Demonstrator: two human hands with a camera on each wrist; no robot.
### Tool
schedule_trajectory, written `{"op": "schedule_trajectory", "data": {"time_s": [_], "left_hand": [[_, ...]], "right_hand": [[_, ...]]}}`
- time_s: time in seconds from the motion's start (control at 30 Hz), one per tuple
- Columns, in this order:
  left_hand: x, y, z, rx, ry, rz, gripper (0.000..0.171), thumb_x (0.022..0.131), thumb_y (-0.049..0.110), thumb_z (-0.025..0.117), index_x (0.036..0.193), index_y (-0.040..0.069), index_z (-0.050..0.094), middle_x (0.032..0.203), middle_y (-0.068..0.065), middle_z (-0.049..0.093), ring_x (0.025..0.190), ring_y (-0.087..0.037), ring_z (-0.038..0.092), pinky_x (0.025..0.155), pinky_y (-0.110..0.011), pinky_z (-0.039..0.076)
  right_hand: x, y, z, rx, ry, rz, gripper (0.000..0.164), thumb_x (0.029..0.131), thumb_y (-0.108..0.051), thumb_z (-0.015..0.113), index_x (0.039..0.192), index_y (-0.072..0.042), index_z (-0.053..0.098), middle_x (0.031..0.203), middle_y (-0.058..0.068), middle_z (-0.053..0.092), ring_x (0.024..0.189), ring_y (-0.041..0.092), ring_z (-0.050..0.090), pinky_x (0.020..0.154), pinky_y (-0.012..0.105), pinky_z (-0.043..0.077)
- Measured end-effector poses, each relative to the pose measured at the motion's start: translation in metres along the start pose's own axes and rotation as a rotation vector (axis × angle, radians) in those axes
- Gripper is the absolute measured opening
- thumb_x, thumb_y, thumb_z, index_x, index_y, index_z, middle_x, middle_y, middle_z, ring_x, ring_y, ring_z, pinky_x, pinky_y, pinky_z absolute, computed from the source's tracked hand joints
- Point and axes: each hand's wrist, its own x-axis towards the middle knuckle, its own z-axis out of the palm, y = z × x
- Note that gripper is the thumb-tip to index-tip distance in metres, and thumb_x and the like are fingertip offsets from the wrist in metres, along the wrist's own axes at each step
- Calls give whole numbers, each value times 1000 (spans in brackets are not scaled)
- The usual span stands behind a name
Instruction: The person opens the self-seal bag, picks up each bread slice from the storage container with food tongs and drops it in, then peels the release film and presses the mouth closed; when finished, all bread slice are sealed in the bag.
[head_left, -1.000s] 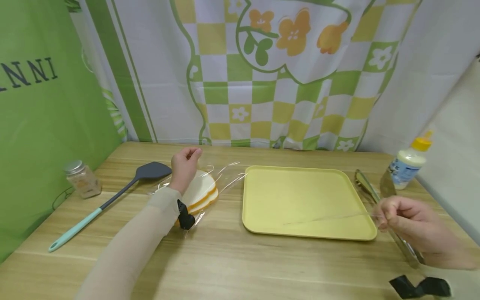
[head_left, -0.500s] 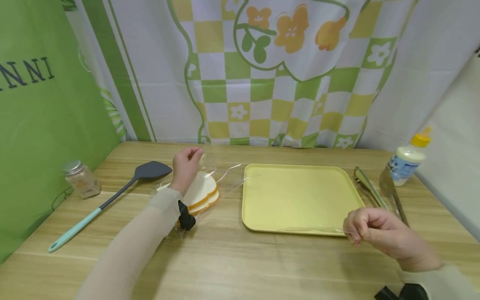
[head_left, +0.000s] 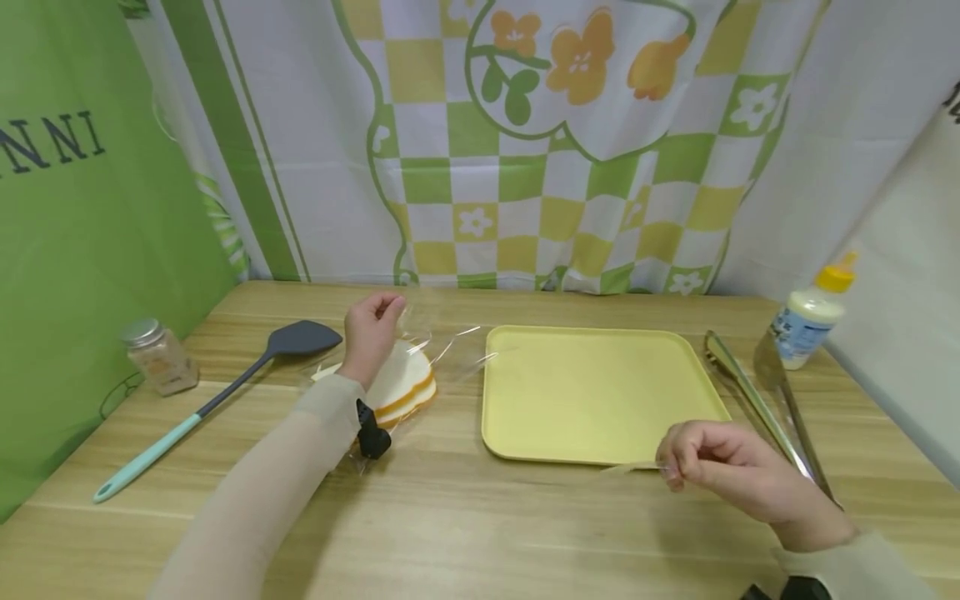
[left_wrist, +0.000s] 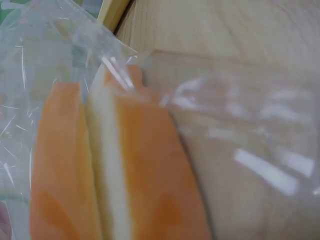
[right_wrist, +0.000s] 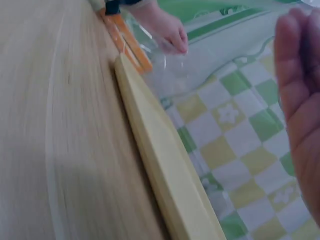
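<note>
Slices of white bread (head_left: 408, 379) with orange-brown crust lie on the table in a clear plastic bag (left_wrist: 270, 110). My left hand (head_left: 367, 337) is over the bread, thumb and forefinger pinching the bag's film. Up close in the left wrist view, two thick crusts (left_wrist: 155, 170) stand side by side under the film. My right hand (head_left: 723, 471) pinches a thin, see-through strip (head_left: 630, 467) that points left near the tray's front edge. In the right wrist view the right hand (right_wrist: 302, 100) shows only partly, at the right side, and the strip is out of sight.
A yellow tray (head_left: 600, 392) lies between the hands. To its right are metal tongs (head_left: 791, 408) and a squeeze bottle (head_left: 810, 321) with a yellow cap. On the left are a grey spatula (head_left: 300, 337) with a mint handle and a spice jar (head_left: 160, 358).
My right hand has moved left, from over the tongs to the tray's front right corner, still pinching the strip. The left hand stays by the bread. The head view shifts slightly.
</note>
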Motion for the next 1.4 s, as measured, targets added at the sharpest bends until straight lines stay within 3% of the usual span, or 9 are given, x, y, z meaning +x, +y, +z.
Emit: {"op": "schedule_trajectory", "data": {"time_s": [0.13, 0.33, 0.43, 0.6, 0.8, 0.93, 1.07, 1.23, 1.4], "left_hand": [[0, -1, 0, 5, -12, -6, 21, 91, 19, 60, 94, -1, 68, 82, -11, 63, 69, -9, 48, 60, -17, 39], [-1, 0, -2, 18, 3, 5, 21, 91, 19, 60, 94, 0, 68, 82, -12, 63, 69, -10, 48, 60, -17, 39], [-1, 1, -3, 16, 7, 14, 21, 91, 18, 60, 94, 0, 68, 81, -12, 63, 68, -10, 48, 59, -17, 39], [0, 2, -4, 10, 7, -1, 22, 91, 20, 60, 95, 0, 68, 83, -11, 63, 69, -9, 48, 60, -16, 39], [1, 5, -5, 23, 14, -10, 23, 91, 21, 60, 96, 0, 68, 85, -13, 64, 71, -10, 49, 62, -17, 39], [1, 8, -5, 44, 21, -3, 23, 91, 20, 60, 97, 0, 68, 87, -14, 65, 72, -10, 50, 63, -17, 40], [3, 12, -4, 43, 22, 15, 23, 91, 20, 60, 98, -1, 68, 88, -16, 66, 74, -11, 52, 64, -17, 41], [5, 19, -3, 23, 50, 40, 22, 91, 19, 60, 96, -1, 68, 87, -15, 65, 74, -12, 52, 66, -19, 41], [3, 26, 1, -1, 58, 31, 22, 90, 19, 61, 96, -1, 68, 87, -16, 66, 72, -10, 52, 65, -18, 41]], "right_hand": [[-20, 5, -5, -181, 44, 240, 27, 86, 24, 36, 93, 2, 49, 88, 13, 52, 78, 21, 51, 63, 34, 46], [-30, 4, -9, -492, 60, 552, 15, 90, 7, 51, 94, -7, 55, 73, 6, 53, 66, 4, 48, 52, 25, 43], [-31, 1, -11, -544, 85, 684, 11, 91, -1, 54, 101, -6, 57, 68, -4, 52, 63, -2, 47, 49, 23, 43], [-33, -6, -16, -562, 110, 851, 24, 92, -13, 56, 113, -2, 56, 63, -12, 48, 54, -2, 44, 45, 23, 41], [-26, -12, -16, -598, 218, 817, 26, 93, -9, 54, 115, 5, 53, 64, -7, 52, 50, 1, 46, 43, 25, 43], [-11, -13, -14, -598, 258, 791, 27, 94, -9, 53, 116, 6, 53, 66, -4, 53, 51, 5, 46, 43, 26, 43], [9, -8, -10, -598, 318, 800, 31, 94, -14, 53, 118, 6, 52, 70, 3, 57, 58, 11, 52, 52, 28, 48], [49, 16, -2, -549, 472, 804, 35, 94, -18, 55, 119, 7, 52, 82, 16, 61, 73, 21, 60, 65, 31, 53], [90, 55, 18, -392, 681, 792, 33, 92, -14, 57, 115, 9, 54, 85, 13, 62, 75, 19, 59, 69, 30, 53]]}}
